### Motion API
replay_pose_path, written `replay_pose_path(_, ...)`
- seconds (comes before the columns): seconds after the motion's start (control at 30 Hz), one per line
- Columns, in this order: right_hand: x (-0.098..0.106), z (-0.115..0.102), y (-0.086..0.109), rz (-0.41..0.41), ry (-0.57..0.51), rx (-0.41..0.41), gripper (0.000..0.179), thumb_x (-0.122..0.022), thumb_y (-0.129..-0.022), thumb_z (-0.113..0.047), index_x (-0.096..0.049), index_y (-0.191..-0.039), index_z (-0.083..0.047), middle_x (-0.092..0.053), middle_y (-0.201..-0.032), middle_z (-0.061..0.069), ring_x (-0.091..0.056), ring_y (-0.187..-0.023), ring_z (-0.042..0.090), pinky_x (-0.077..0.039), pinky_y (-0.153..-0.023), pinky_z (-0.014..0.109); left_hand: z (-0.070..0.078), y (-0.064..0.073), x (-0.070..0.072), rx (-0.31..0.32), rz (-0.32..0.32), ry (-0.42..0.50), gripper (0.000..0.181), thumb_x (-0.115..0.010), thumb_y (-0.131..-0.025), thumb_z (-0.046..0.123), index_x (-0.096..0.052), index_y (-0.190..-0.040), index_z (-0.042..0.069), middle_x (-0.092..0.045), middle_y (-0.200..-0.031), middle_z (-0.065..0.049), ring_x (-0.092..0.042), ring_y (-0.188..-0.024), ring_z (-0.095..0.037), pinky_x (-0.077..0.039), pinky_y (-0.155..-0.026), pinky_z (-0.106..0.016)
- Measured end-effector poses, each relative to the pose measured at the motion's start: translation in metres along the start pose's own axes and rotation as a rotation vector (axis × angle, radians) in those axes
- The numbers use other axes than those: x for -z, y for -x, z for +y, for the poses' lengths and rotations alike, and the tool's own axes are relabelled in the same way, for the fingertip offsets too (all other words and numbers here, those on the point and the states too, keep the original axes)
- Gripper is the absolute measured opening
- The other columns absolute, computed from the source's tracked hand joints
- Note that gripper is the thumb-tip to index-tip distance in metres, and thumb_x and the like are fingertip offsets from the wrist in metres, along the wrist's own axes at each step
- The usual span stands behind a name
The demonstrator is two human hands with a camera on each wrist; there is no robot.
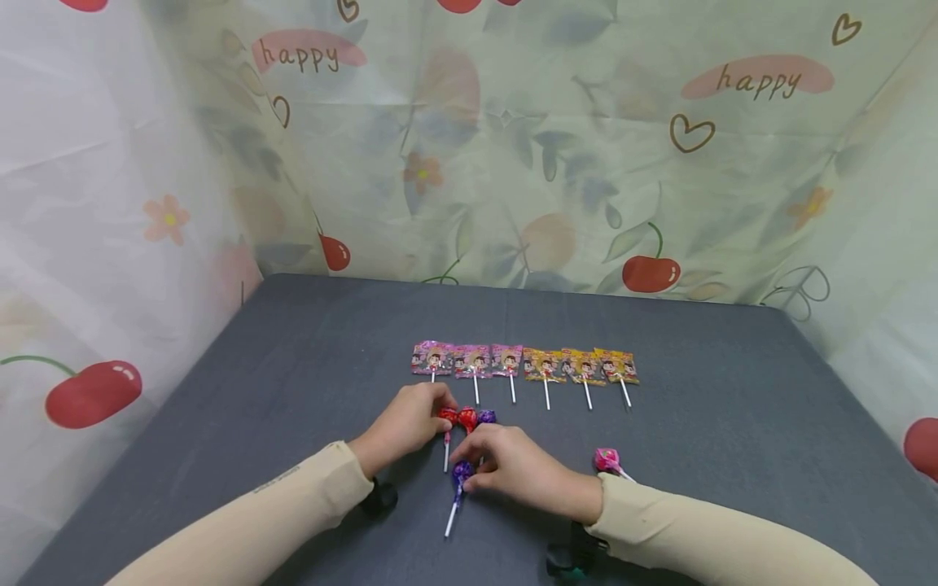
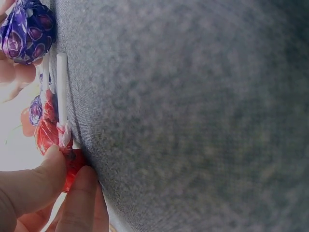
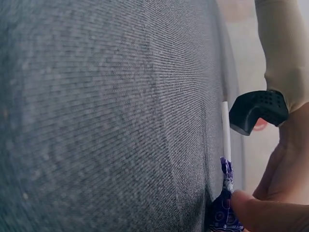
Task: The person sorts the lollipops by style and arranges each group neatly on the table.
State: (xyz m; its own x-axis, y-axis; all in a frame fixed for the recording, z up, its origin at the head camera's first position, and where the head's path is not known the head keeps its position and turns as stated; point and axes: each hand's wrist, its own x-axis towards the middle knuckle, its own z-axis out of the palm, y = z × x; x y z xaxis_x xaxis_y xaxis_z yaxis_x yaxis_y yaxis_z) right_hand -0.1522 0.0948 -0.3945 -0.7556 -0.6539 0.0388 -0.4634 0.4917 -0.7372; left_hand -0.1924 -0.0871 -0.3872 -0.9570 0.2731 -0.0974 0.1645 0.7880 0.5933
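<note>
My left hand [image 1: 410,419] pinches a red-wrapped lollipop [image 2: 76,166] by its head, with its white stick pointing toward me along the dark table. A second red lollipop [image 1: 467,419] lies right beside it, and a purple lollipop [image 1: 487,417] sits just to the right of that. Nearer to me, my right hand [image 1: 516,472] grips another purple lollipop [image 1: 462,472] at its wrapped head between thumb and fingers. That one's stick slants toward the front; the thumb [image 3: 245,205] shows against the wrapper in the right wrist view.
Behind the hands runs a row of flat-packed lollipops, pink packets [image 1: 471,362] on the left and yellow packets [image 1: 584,366] on the right. A pink lollipop [image 1: 607,460] lies beside the right forearm. A printed curtain [image 1: 506,163] borders the dark table [image 1: 703,391].
</note>
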Motion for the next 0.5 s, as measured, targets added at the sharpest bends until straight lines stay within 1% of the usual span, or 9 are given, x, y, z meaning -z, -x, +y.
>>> replay_pose_path(0.23,-0.0012,-0.0005,-0.0033,-0.018,0.057,0.012,0.019,-0.077,-0.079,-0.004,-0.073,-0.097,-0.008,-0.071,-0.090,0.002,-0.062,-0.079,0.005,-0.050,-0.069,0.019,-0.0007,0.0000,-0.0010,-0.021,0.005,-0.006,0.012,-0.073,-0.084,0.005,-0.069,-0.094,0.010,-0.068,-0.089,-0.003,-0.057,-0.075,-0.014,-0.052,-0.074,-0.034)
replay_pose_path(0.5,-0.0003,0.0000,-0.0032,-0.025,0.046,0.028,0.018,-0.077,-0.080,-0.005,-0.073,-0.098,-0.008,-0.073,-0.092,0.000,-0.062,-0.079,0.003,-0.051,-0.070,0.019,-0.0012,0.0001,-0.0003,0.000,0.000,0.001,0.012,-0.073,-0.084,0.006,-0.069,-0.095,0.011,-0.068,-0.090,-0.004,-0.057,-0.075,-0.014,-0.053,-0.076,-0.035)
